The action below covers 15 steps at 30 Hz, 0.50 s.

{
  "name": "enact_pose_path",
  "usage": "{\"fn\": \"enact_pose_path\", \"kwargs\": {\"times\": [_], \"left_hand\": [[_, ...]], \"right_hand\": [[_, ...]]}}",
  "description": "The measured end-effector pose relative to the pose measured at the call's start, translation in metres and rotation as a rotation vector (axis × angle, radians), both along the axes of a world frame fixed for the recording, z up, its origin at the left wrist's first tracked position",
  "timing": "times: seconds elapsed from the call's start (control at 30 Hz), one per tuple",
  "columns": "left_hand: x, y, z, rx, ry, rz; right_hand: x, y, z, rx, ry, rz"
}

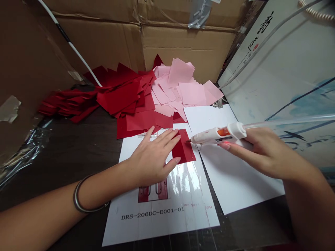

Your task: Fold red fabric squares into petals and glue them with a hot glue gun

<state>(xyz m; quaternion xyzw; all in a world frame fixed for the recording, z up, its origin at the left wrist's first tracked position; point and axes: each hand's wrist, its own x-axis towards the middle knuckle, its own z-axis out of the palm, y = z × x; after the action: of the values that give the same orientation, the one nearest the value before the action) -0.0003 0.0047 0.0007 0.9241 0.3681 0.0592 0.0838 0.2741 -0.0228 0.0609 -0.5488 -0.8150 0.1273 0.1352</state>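
Observation:
My left hand (157,155) lies flat with its fingers stretched out, the fingertips resting on the left edge of a dark red paper piece (184,148). That piece lies on a glossy printed sheet (157,230) marked "DRS-206DC-E001-01". In my right hand (269,150) is a white glue gun (209,136) with a clear glue stick (288,122) running out of its back. The gun's nozzle points left, at the right side of the red piece. A small light glows red by my thumb. Part of the printed picture is hidden under my left hand.
Red paper pieces (123,96) and pink paper pieces (192,93) are heaped at the back. A plain white sheet (235,181) lies on the right. Cardboard (183,52) walls the back and left; a printed white panel (282,69) leans on the right. White cords (78,54) cross above.

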Motion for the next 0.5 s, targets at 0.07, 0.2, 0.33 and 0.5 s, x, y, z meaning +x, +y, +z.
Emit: {"fn": "enact_pose_path", "kwargs": {"times": [0.07, 0.2, 0.33, 0.5], "left_hand": [[0.0, 0.0, 0.0, -0.003, 0.003, -0.002], [0.0, 0.0, -0.001, 0.006, 0.002, -0.002], [0.0, 0.0, -0.001, 0.002, 0.007, -0.002], [0.0, 0.0, -0.001, 0.006, 0.0, 0.0]], "right_hand": [[-0.001, 0.0, 0.001, 0.018, 0.022, 0.006], [-0.001, 0.001, -0.006, -0.005, -0.036, 0.012], [0.001, 0.003, -0.012, 0.019, -0.063, 0.034], [0.004, 0.002, -0.013, 0.084, -0.035, 0.09]]}}
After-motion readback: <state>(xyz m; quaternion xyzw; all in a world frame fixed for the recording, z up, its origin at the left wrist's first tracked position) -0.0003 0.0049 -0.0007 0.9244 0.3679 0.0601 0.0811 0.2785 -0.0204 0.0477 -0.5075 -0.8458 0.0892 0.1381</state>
